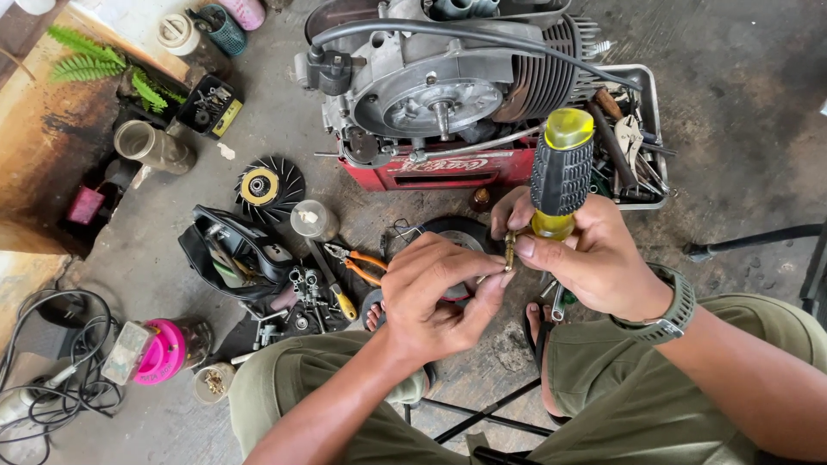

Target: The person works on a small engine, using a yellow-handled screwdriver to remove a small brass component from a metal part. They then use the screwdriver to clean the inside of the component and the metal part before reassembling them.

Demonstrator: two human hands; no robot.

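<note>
- Head view: the right hand (594, 258) grips a yellow-and-black screwdriver (558, 176), handle up.
- The left hand (439, 293) pinches a small brass part (509, 250) against the screwdriver's tip, in front of the knees.
- The engine (448, 82) sits on a red crate (439, 170), its flywheel side bare; a black fan wheel (269, 187) and orange-handled pliers (366, 263) lie on the floor, so refitting looks unfinished.

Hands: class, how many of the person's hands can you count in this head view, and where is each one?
2. The left hand pinches a small brass part at centre; the right hand beside it grips a yellow-and-black screwdriver.
</note>
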